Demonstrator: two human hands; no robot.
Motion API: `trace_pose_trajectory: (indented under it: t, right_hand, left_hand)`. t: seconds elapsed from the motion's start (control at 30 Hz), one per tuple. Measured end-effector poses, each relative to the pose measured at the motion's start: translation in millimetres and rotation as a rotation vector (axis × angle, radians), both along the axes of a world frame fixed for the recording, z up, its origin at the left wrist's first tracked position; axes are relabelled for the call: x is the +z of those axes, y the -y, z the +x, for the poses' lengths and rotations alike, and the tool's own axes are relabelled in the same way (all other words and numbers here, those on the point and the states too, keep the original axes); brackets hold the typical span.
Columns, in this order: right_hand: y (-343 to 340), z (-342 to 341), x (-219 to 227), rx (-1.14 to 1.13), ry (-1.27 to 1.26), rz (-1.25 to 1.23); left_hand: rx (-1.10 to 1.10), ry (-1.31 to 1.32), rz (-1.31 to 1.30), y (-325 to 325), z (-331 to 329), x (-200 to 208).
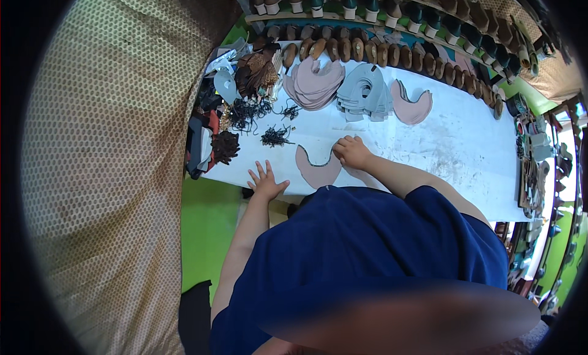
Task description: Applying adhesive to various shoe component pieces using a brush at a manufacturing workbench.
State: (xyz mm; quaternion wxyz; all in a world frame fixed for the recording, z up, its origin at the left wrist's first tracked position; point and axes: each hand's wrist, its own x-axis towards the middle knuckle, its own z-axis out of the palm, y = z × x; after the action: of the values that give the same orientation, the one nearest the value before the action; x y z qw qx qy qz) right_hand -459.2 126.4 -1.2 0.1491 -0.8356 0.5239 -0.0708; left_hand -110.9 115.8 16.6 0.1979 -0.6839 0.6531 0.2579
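Observation:
A pale pink, U-shaped flat piece (319, 175), like a shoe-upper cutout, lies near the front edge of the white table. Dark trim runs along its inner curve. My right hand (352, 152) rests at the tip of its right arm, fingers curled down on it. My left hand (266, 182) is spread at the table's front edge, left of the piece, with nothing in it. Beyond my left hand is a small heap of short black strips (277, 135). Behind the piece are a pile of pink cutouts (315, 85), a grey-blue stack (364, 93) and a smaller pink stack (411, 104).
The white table (453, 147) carries brown and black scraps (257, 73) on its left. Wooden shoe lasts (358, 49) line the back edge, below shelves of heeled shoes (350, 3). A patterned curtain (116, 171) hangs at left. Tools and containers (533, 147) crowd the right side.

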Motion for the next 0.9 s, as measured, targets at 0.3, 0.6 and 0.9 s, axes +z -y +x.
trace_pose_trajectory:
  t: [0.3, 0.6, 0.9]
  right_hand:
    - [1.5, 11.3, 2.0, -0.039, -0.068, 0.009]
    - [14.2, -7.9, -13.9, -0.021, 0.037, 0.101]
    - [-5.1, -1.6, 4.5, -0.02, 0.065, -0.053]
  left_hand:
    - [-0.002, -0.014, -0.007, -0.1, 0.9, 0.6]
    - [-0.001, -0.02, 0.002, -0.3, -0.4, 2.5]
    - [-0.003, -0.035, 0.004, 0.8, 3.6, 0.5]
